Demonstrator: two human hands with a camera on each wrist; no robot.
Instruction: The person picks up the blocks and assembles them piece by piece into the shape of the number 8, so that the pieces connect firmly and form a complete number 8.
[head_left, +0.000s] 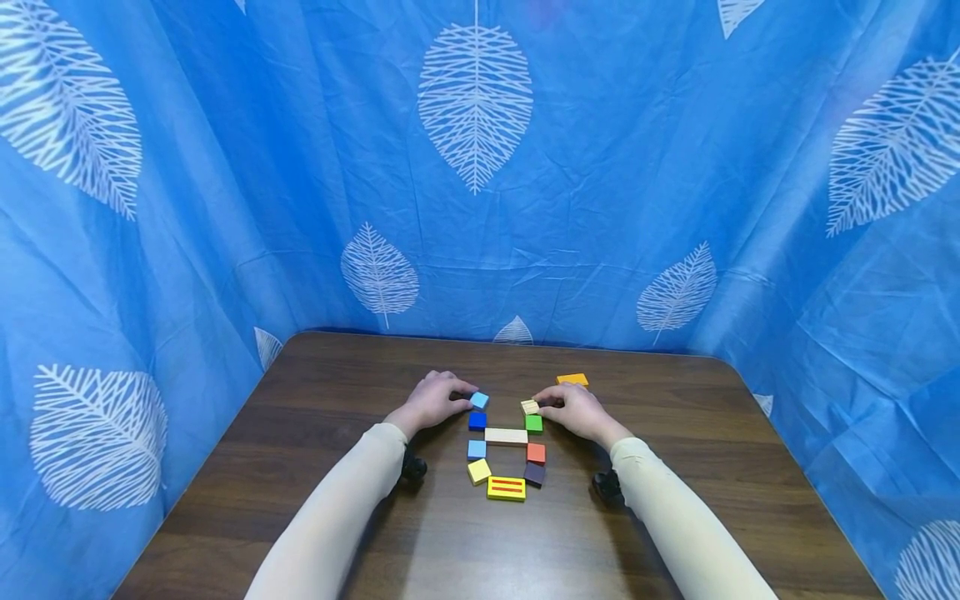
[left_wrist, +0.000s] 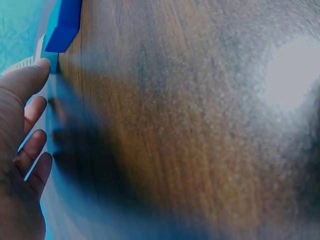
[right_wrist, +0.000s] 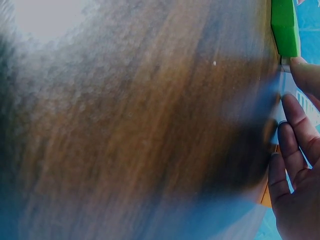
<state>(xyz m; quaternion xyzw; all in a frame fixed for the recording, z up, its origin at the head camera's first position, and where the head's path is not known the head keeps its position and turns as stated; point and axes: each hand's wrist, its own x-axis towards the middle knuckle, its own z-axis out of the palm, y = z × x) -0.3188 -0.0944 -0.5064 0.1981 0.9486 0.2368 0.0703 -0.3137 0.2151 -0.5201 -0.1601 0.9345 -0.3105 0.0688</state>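
Note:
At the upper left of a ring of blocks, my left hand (head_left: 432, 398) pinches a light blue block (head_left: 479, 401) between thumb and fingers. A dark blue block (head_left: 477, 422) lies just nearer than it; in the left wrist view the thumb presses the light blue block (left_wrist: 52, 59). Across from it, my right hand (head_left: 579, 409) holds a pale striped wooden block (head_left: 530, 407) with thumb and index finger. The green block (head_left: 533, 425) sits right beside that one, and in the right wrist view the green block (right_wrist: 285, 31) mostly hides the pale block.
A long pale block (head_left: 506, 437) bridges the ring's middle. Nearer lie another light blue block (head_left: 476, 450), a red-orange block (head_left: 536, 453), a dark purple block (head_left: 534, 475), a light yellow block (head_left: 478, 472) and a yellow red-striped block (head_left: 506, 489). Beyond my right hand is an orange block (head_left: 573, 379).

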